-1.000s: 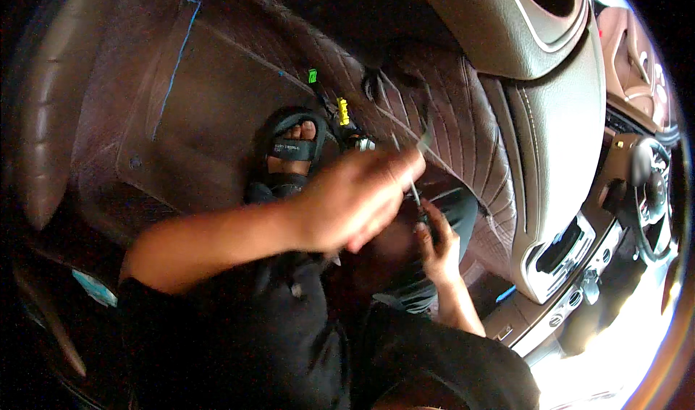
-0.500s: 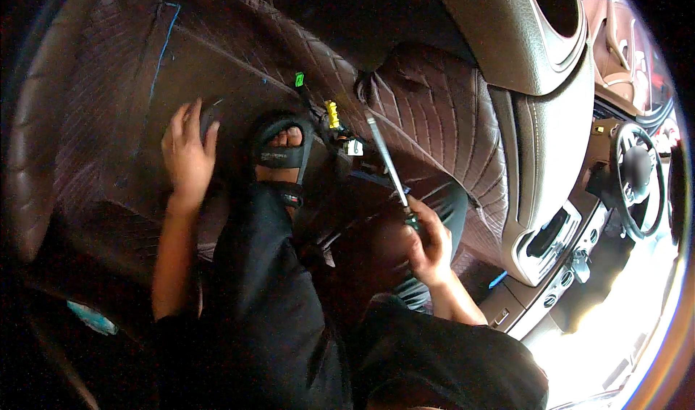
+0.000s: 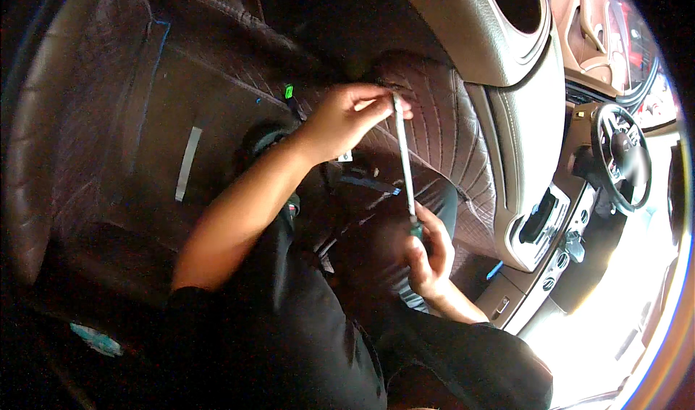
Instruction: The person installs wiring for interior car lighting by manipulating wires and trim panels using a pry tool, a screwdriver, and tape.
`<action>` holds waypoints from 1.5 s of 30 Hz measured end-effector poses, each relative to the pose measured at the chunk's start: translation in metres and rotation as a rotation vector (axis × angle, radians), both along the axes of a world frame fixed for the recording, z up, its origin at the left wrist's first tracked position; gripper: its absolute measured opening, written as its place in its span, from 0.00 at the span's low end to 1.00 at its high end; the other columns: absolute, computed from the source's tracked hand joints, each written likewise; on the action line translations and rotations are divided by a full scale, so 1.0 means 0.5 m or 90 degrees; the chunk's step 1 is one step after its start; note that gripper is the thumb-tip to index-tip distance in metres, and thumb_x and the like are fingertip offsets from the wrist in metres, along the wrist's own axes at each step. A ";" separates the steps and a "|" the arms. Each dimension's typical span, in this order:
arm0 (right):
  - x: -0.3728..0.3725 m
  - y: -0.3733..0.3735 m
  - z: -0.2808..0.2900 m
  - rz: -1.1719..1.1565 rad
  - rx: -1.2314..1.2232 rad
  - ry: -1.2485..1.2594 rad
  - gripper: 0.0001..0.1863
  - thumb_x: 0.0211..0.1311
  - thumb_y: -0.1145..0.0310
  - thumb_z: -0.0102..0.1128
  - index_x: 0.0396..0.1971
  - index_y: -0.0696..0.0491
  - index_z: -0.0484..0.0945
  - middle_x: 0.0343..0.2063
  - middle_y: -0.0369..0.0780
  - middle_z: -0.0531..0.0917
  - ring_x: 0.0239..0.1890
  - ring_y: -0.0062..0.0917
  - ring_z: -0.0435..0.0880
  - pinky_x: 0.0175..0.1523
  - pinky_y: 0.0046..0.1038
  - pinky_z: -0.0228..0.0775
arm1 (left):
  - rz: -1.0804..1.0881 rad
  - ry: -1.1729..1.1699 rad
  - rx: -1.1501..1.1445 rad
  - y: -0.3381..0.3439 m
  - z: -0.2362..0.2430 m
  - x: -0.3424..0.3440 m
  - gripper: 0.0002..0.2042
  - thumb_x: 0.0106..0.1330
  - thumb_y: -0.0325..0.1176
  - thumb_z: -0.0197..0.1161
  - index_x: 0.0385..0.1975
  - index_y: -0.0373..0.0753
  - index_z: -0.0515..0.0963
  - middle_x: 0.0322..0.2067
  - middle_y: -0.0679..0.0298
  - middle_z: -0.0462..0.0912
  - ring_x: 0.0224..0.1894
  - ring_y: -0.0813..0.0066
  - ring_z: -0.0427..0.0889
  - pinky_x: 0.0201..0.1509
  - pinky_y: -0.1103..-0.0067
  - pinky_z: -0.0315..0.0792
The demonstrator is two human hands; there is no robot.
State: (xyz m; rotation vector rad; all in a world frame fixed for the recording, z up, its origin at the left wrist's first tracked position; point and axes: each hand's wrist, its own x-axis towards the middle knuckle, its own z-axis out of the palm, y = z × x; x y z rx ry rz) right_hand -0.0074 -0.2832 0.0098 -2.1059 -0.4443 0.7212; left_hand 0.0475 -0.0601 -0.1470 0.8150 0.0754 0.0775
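My right hand (image 3: 428, 254) is closed on the green handle (image 3: 415, 229) of a long screwdriver, its metal shaft (image 3: 405, 164) pointing up across the picture. My left hand (image 3: 351, 120) pinches at the screwdriver's tip, with the thumb and fingers bent around it. A flat pale grey strip (image 3: 187, 162) lies on the dark floor mat left of my left forearm. Beyond my left hand is a green tag (image 3: 289, 91) on dark wiring, and a small white piece (image 3: 344, 156) shows just below that hand. My sandalled foot (image 3: 262, 142) is mostly hidden by my left arm.
I am inside a car on quilted brown mats (image 3: 101, 135). A beige padded armrest console (image 3: 525, 142) runs along the right, with the gear area, dashboard and steering wheel (image 3: 621, 157) beyond. A door opening at lower right is bright. A blue crumpled item (image 3: 96, 337) lies at lower left.
My left hand has moved from the mat at the left up to the screwdriver's tip. The grey strip now shows on the mat. The screwdriver is more upright, and the view has shifted slightly.
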 end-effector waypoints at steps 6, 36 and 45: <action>0.023 0.064 -0.012 -0.140 0.037 0.171 0.27 0.73 0.66 0.53 0.68 0.57 0.62 0.31 0.36 0.79 0.25 0.14 0.72 0.28 0.17 0.64 | 0.118 0.031 -0.054 -0.004 0.037 -0.047 0.19 0.78 0.44 0.47 0.45 0.33 0.79 0.42 0.55 0.86 0.47 0.68 0.85 0.56 0.74 0.74; 0.202 0.081 0.022 0.063 -0.131 -0.031 0.21 0.65 0.67 0.65 0.56 0.55 0.78 0.48 0.45 0.84 0.54 0.30 0.80 0.64 0.32 0.66 | 0.201 -0.003 0.353 -0.023 0.021 0.001 0.27 0.81 0.45 0.34 0.32 0.35 0.81 0.34 0.57 0.86 0.39 0.68 0.83 0.51 0.72 0.74; 0.133 -0.125 -0.015 0.035 -0.155 0.123 0.20 0.65 0.67 0.63 0.55 0.57 0.77 0.52 0.47 0.83 0.56 0.34 0.82 0.62 0.34 0.69 | 0.211 0.154 0.235 -0.016 0.016 -0.011 0.18 0.79 0.44 0.47 0.33 0.37 0.74 0.32 0.58 0.86 0.36 0.72 0.83 0.47 0.75 0.74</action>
